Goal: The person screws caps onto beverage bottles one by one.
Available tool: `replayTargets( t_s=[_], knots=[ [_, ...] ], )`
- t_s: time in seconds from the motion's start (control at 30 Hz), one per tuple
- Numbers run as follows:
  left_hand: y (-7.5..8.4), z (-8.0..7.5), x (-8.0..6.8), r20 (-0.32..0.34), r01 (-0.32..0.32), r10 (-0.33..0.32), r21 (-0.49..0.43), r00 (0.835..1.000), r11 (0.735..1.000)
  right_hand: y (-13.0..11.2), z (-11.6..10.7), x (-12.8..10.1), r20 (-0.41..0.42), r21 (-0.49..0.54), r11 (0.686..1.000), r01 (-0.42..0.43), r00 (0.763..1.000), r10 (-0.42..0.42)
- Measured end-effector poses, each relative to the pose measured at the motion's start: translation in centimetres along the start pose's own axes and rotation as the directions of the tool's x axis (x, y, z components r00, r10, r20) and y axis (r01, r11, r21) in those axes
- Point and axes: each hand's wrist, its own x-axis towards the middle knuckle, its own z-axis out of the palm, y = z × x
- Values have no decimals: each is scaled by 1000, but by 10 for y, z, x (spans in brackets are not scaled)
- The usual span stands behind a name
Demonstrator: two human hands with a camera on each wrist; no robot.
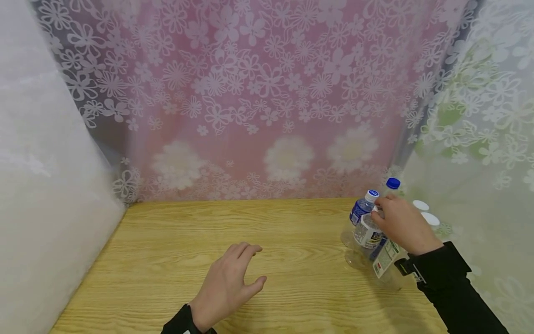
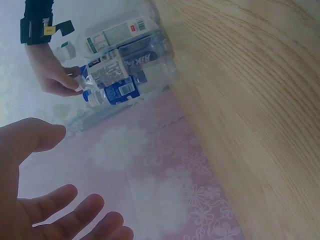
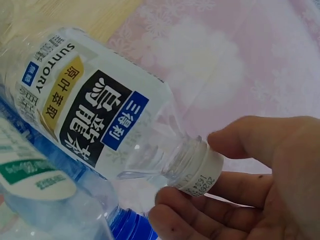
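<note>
We see the right hand (image 1: pixel 402 225) at the far right corner of the wooden table (image 1: pixel 292 232), where a cluster of clear plastic bottles stands against the flowered curtain (image 1: pixel 271 93). Its fingers and thumb are curled round the white cap and neck of 1 bottle, the oolong tea bottle (image 3: pixel 85 110), which has a white label with a black panel and a yellow band. In the right wrist view the thumb lies above the cap and the fingertips (image 3: pixel 175 210) below it, so the cap is pinched between them. From the head view the bottle (image 1: pixel 368 230) sits under the hand, among the others; we cannot tell whether its base rests on the table or is lifted.

Just beside it, on the side away from the wall, stands a bottle with a blue label (image 1: pixel 359 209) and a white cap printed in blue. Behind the hand a blue cap (image 1: pixel 392 183) shows, and 2 white caps (image 1: pixel 425 211) show nearer the right wall. A bottle with a green and white label (image 1: pixel 385 260) stands nearest to us, partly covered by the wrist and the black sleeve (image 1: pixel 450 283).

The left hand (image 1: pixel 228 284) is low over the middle of the table, well apart from the bottles, palm down, fingers loosely spread and holding nothing. We cannot tell whether it touches the wood.
</note>
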Motion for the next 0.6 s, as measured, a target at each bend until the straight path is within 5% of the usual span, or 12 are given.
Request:
replayTargets(
  t_s=[0.3, 0.5, 0.6],
  knots=[
    [-2, -3, -2, 57, 35, -37, 34, 998, 999, -1, 2, -1, -2, -54, 998, 22, 1000, -22],
    [-9, -5, -2, 159, 83, -92, 63, 983, 995, -18, 9, -7, -209, -135, 983, 125, 966, -152],
    [-13, -4, -2, 215, 139, -151, 69, 965, 988, -38, 15, -9, -244, -131, 978, 162, 951, -190]
  ],
)
